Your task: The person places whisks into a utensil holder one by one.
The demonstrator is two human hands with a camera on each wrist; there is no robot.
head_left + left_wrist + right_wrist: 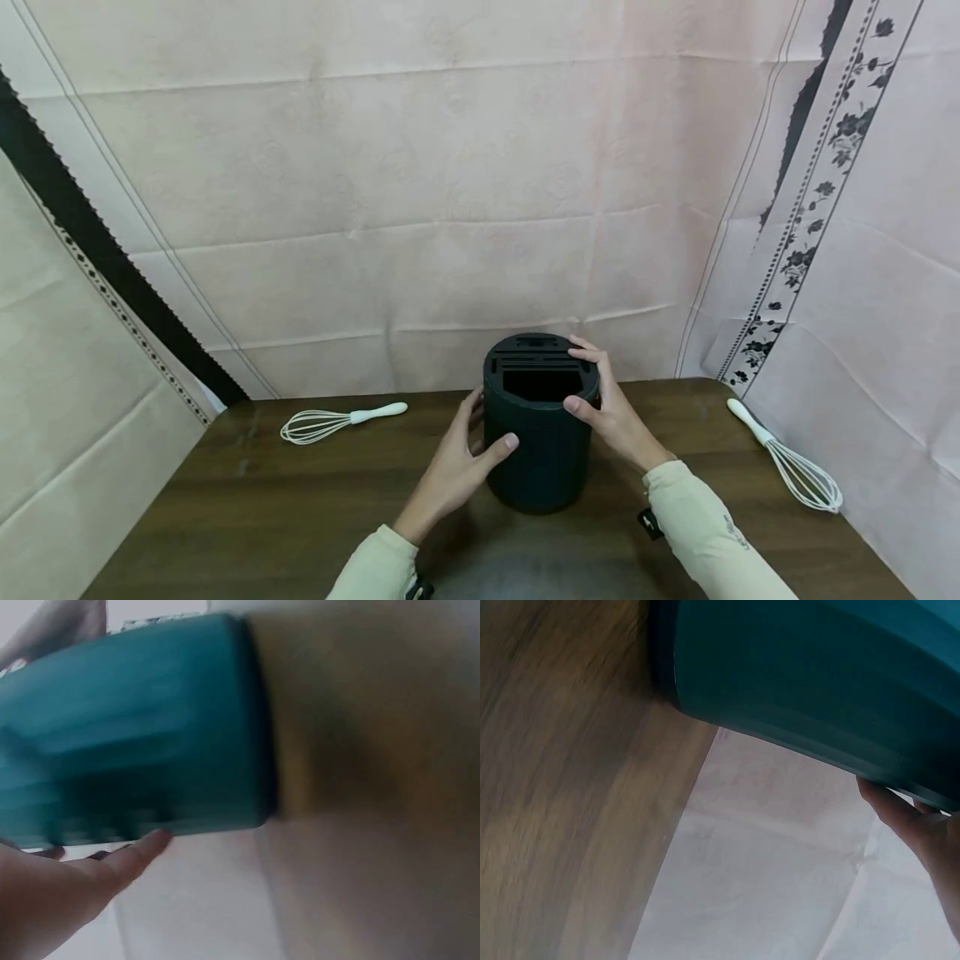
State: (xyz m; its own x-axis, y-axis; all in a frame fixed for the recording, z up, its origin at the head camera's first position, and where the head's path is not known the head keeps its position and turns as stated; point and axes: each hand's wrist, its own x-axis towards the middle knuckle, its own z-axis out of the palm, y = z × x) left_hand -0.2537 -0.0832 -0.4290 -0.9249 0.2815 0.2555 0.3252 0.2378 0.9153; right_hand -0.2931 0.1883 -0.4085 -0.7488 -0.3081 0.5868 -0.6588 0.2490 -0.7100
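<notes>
A dark green cylindrical knife and utensil holder (536, 458) stands upright at the middle of the wooden table, with narrow slots and a rectangular opening in its top. My left hand (461, 467) holds its left side, thumb on the front and fingers partly hidden behind. At the upper right, my right hand (611, 408) grips the holder near the rim, its thumb in front and fingers toward the back. The left wrist view shows the holder's ribbed wall (135, 735) blurred, with left fingers against it. Right fingers touch the wall (802, 690) in the right wrist view.
A white whisk (341, 421) lies on the table to the left. Another white whisk (787, 458) lies near the right edge. Pale creased cloth (450, 208) hangs behind the wooden table (300, 517) and along both sides.
</notes>
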